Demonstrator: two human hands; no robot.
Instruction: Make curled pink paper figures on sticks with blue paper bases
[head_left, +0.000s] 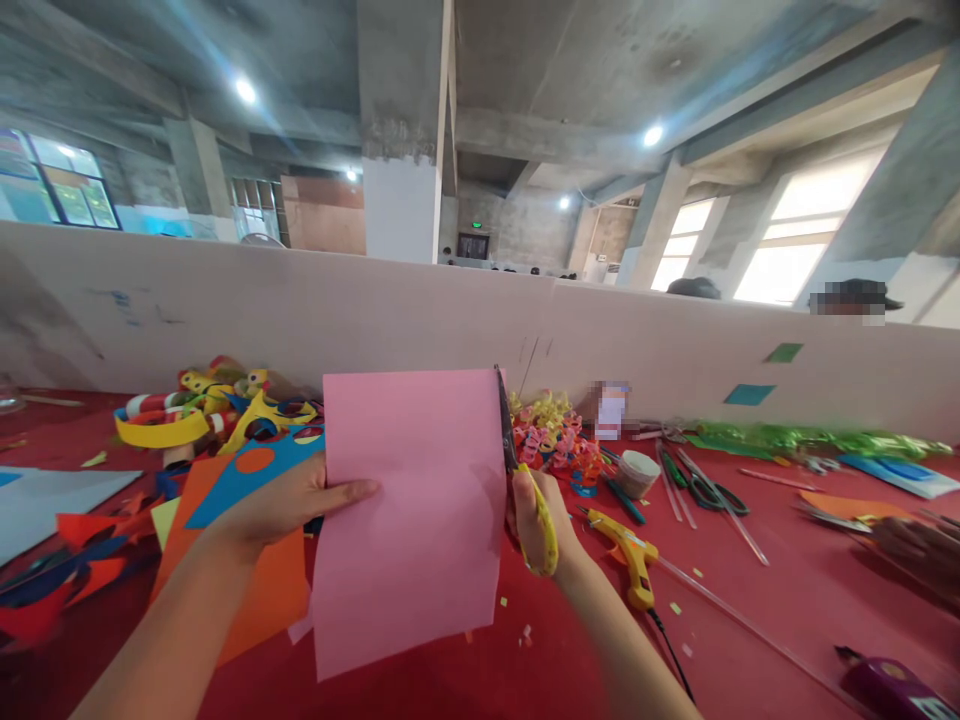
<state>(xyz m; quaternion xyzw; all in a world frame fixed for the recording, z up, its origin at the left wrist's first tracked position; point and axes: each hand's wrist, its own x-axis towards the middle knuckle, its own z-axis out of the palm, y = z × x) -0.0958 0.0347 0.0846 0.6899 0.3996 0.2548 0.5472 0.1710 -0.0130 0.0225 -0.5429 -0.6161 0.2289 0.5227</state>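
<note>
A large pink sheet of paper (412, 510) stands upright before me, facing the camera. My left hand (289, 500) grips its left edge, thumb lying flat on the front and the fingers hidden behind. Yellow-handled scissors (541, 525) are in my right hand (536, 510), with fingers wrapped round the handles. Their dark blades point up along the sheet's right edge, near its top right corner. Behind my left hand lie an orange sheet (262, 610) and a blue paper piece (217, 495) with an orange dot.
A yellow glue gun (630, 555) with a cord lies right of my right hand, near a white tape roll (637, 473) and green-handled scissors (716, 495). Paper curls (551, 435) are heaped by the white partition (247, 310). Another person's hand (919, 550) is at far right.
</note>
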